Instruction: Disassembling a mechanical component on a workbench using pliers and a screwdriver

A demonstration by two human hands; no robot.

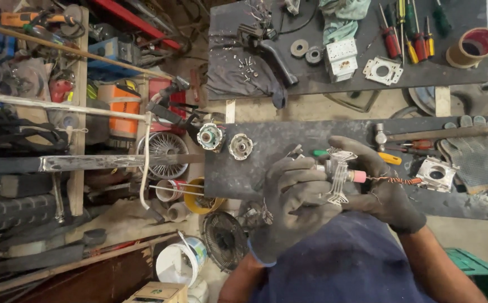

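The finned core (339, 175) sits between my two hands, held just above the near edge of the bench (238, 179), not resting on it. Its long axis runs left to right, roughly parallel to that near edge: a pink collar (359, 176) caps its right end, and a twisted copper lead (394, 180) carries on rightward from there toward a small metal block (435, 174) near the bench's right end.

My left hand (294, 196), gloved, is curled around the core's left end from below. My right hand (375, 185), also gloved, wraps over the top and far side, fingers closed on the fins and collar. Both hands touch the part; neither is nearer than the other, as it lies across the gap between them.

Further out on the bench: two round metal pieces (225, 141) near the far left corner, a hammer (423, 133) along the far edge, a spare glove (473, 151) at the right end. A second bench (311, 84) beyond carries screwdrivers (412, 33) and a tape roll (472, 46).
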